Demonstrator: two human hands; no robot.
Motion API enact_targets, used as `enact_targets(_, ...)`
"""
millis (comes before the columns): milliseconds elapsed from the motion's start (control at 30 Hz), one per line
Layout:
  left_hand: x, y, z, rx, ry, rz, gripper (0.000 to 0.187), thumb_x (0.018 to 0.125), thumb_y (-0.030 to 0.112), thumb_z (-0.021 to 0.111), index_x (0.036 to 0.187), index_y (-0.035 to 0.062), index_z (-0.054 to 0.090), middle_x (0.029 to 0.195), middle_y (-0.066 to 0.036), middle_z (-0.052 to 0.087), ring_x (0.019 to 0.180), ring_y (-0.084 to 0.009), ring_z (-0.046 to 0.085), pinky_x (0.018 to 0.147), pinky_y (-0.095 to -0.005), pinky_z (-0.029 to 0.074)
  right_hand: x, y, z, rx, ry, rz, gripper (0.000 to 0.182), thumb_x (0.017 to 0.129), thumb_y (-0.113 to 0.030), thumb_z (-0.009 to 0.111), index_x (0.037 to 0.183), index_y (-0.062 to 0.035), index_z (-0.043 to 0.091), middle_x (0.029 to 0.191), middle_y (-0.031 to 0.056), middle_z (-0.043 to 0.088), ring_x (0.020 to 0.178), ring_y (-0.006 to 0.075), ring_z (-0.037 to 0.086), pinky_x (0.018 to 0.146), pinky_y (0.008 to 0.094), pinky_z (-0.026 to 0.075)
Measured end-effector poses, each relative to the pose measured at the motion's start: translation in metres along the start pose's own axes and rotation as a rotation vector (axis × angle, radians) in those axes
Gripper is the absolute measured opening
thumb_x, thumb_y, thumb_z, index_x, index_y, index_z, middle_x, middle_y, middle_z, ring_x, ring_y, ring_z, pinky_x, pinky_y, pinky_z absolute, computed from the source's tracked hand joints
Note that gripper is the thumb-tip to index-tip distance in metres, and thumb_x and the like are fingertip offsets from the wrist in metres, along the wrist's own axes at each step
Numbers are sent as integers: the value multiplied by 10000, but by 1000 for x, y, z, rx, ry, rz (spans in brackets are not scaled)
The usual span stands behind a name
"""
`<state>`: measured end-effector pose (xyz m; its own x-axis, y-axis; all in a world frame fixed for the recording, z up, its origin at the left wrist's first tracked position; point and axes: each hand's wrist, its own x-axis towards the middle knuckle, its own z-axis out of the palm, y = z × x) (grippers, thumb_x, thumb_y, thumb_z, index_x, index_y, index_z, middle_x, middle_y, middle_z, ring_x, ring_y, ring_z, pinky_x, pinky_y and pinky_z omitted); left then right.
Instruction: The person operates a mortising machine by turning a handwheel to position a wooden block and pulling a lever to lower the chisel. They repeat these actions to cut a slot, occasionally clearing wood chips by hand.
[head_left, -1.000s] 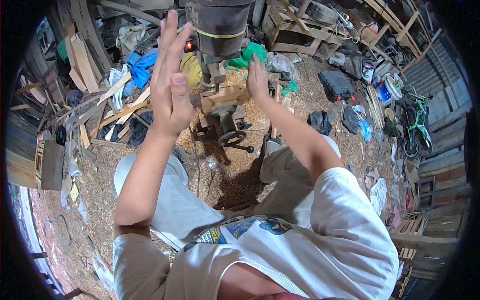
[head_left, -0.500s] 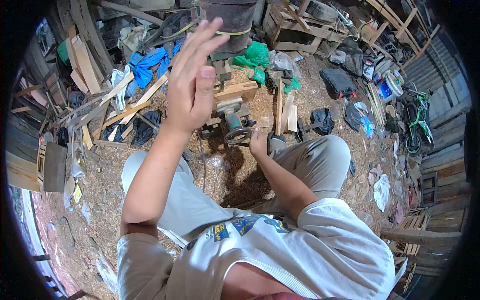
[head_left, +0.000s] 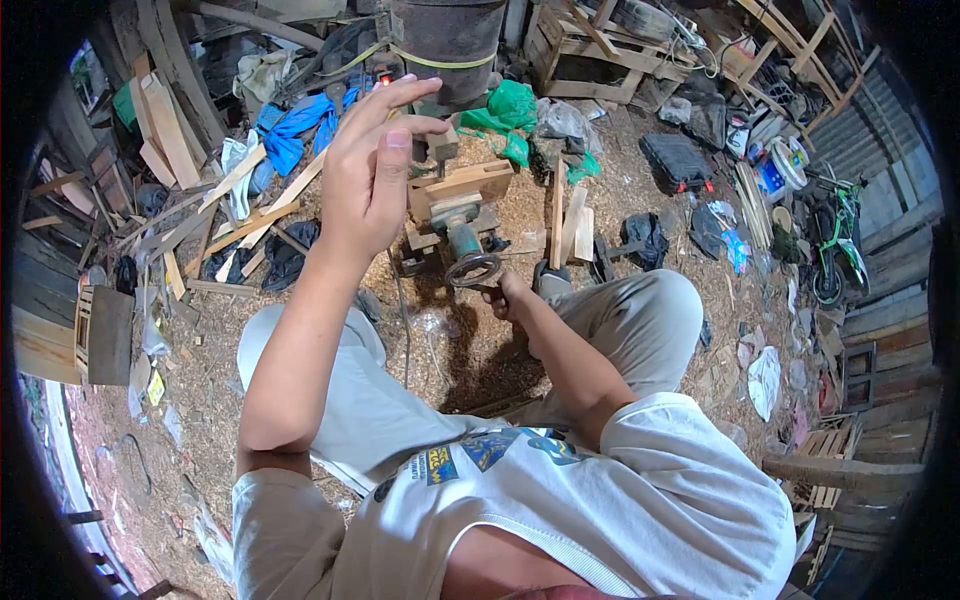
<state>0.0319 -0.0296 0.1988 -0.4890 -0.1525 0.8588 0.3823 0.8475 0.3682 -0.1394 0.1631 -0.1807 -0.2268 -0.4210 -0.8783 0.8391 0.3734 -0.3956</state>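
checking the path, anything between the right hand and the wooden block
Yes, the handwheel and, beyond it, the green metal body stand between the right hand and the wooden block.

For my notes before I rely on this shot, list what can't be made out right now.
- Right grip: head view; the hand's back hides how the fingers close on the wheel.
- Left palm: head view; turned away, hidden by the left hand itself.
- Bucket top: head view; cut off by the upper edge.
- Shirt print: head view; wording too small and creased.
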Motion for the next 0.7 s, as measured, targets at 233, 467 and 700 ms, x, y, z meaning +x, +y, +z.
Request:
enact_targets(233, 2, 0, 3, -1, -20, 2, 580, 1149, 388, 372, 1020, 26, 807, 1344, -168, 730, 1351, -399, 617, 1195, -508, 400, 17, 11, -10, -143, 90, -152, 384, 1041, -373, 465, 894, -65, 641, 623, 38, 531, 462, 167, 378, 433, 358, 268)
enact_targets(467, 2, -1, 4, -1, -26, 2, 583, 1147, 383, 373, 1008, 23, 810, 1351, -178, 725, 1360, -404, 611, 1199, -511, 395, 6, 12, 13, -139, 177, -157, 296, 1042, -263, 427, 853, -81, 564, 634, 65, 475, 471, 199, 380, 450, 401, 274)
enact_targets(700, 2, 0, 6, -8, -35, -9, 575, 1148, 375, 378, 1013, 22, 812, 1360, -185, 717, 1369, -402, 606, 1198, -517, 394, 1, 17, 24, -125, 248, -196, 276, 1008, -277, 504, 822, -76, 538, 598, 67, 473, 449, 235, 415, 433, 432, 278)
